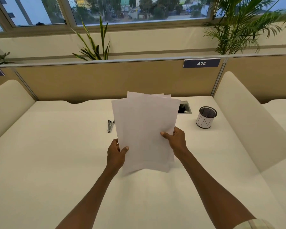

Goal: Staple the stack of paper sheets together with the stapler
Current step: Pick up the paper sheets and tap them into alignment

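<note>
A stack of white paper sheets (144, 128) is held up, tilted, above the middle of the white desk (56, 154). The sheets are fanned and not squared; their top corners stick out unevenly. My left hand (116, 153) grips the stack's lower left edge with the thumb on the front sheet. My right hand (176, 140) grips the right edge, thumb on the front. A small dark metal stapler (110, 126) lies on the desk just left of the stack, partly hidden behind the paper.
A black mesh pen cup (206, 117) with a white label stands at the back right. A cable port (185, 109) is set into the desk behind the sheets. Rounded side dividers (248, 123) flank the desk; a beige partition (106, 80) closes the back.
</note>
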A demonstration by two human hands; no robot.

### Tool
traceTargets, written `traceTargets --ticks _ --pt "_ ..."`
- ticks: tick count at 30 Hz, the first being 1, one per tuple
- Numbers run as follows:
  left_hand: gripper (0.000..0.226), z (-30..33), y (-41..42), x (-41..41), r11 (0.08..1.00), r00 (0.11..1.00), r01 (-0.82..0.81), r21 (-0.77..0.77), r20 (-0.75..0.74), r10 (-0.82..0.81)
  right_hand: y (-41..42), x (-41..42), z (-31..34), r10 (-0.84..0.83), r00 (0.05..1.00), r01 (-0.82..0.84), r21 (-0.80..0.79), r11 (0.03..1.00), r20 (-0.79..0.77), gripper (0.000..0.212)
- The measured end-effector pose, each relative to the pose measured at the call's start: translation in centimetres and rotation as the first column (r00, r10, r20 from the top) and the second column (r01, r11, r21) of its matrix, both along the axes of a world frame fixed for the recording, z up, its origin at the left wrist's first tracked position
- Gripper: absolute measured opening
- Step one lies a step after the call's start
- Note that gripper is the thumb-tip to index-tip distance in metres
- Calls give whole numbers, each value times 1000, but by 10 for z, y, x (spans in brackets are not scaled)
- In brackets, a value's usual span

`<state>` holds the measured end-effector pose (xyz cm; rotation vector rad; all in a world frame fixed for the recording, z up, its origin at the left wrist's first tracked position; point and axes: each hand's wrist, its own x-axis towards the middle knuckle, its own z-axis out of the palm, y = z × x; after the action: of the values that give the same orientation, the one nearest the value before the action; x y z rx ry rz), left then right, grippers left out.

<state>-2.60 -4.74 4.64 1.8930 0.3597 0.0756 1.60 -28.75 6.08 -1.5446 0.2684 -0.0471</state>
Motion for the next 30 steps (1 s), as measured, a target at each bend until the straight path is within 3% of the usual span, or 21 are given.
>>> traceTargets --ticks 7,23,30 --pt "38 27 -22 10 1000 989 -2 31 150 -2 0 6 31 -98 983 103 -27 994 155 20" --pt "52 27 -34 18 997 984 18 -72 178 -4 -8 -1 17 -5 994 10 -52 999 106 49" --pt "49 34 -31 20 993 976 33 -113 219 -7 -10 1 31 20 991 -17 -25 1000 136 33"
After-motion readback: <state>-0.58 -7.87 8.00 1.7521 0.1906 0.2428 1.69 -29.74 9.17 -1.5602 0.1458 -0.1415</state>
